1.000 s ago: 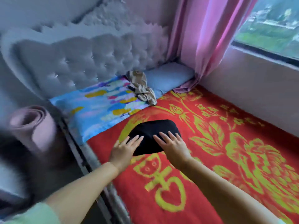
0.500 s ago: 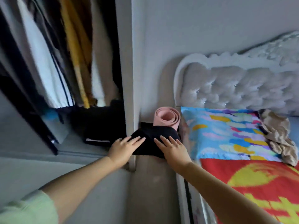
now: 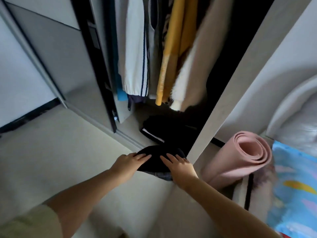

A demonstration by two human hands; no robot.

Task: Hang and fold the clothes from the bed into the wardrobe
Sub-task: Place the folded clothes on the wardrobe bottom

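Where the wardrobe [image 3: 202, 133] floor falls into shadow, a dark folded pile [image 3: 164, 129] with a pale edge can be seen, but what garments it holds cannot be told. Hanging clothes [image 3: 163, 54] above it are blurred and cut off by the top edge: a white piece with dark stripes, mustard fabric and a beige coat. Only a corner of the bed [image 3: 295, 191] shows at the right, under a blue patterned cover. A rolled pink mat [image 3: 240, 160] stands between the bed and the wardrobe's pale side panel [image 3: 240, 83], and a grey sliding door [image 3: 56, 54] stands at the left over a pale floor [image 3: 56, 160]. Folded black cloth [image 3: 155, 164] is carried between both hands just in front of the wardrobe opening, above the floor. Left hand [image 3: 128, 162] and right hand [image 3: 180, 167] lie with straight fingers flat on top of it; the thumbs are hidden beneath, so how it is pinched cannot be told.
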